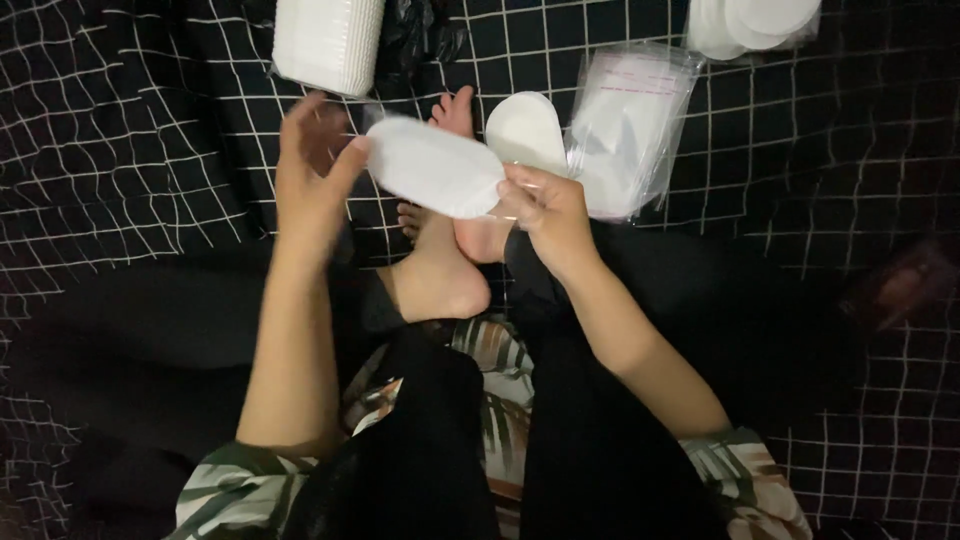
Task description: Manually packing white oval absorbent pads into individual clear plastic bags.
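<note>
A person sits on a black cloth [130,150] crossed with thin white grid lines, seen from above, with bare feet [445,270] stretched forward between both hands.

The left hand [310,180] is raised with its fingers loosely spread, and its thumb tip presses against the near left end of a white oval pad [435,165]. The right hand [545,210] pinches the pad's right end between thumb and fingertips. The pad hangs in the air between the two hands, tilted slightly down toward the right, just above the toes.

Just beyond the right hand lies a second white oval pad [525,128], partly hidden by the held one. To the right of it, near that hand, is a clear plastic bag [630,130] with flat white pieces inside. Farther out beyond the right hand, at the top edge, sits a stack of round white pieces [750,25]. Beyond the left hand is a ribbed white pack [325,40], and beside it a crumpled black bag [420,35].

The person wears black trousers and sleeves printed with leaves.
</note>
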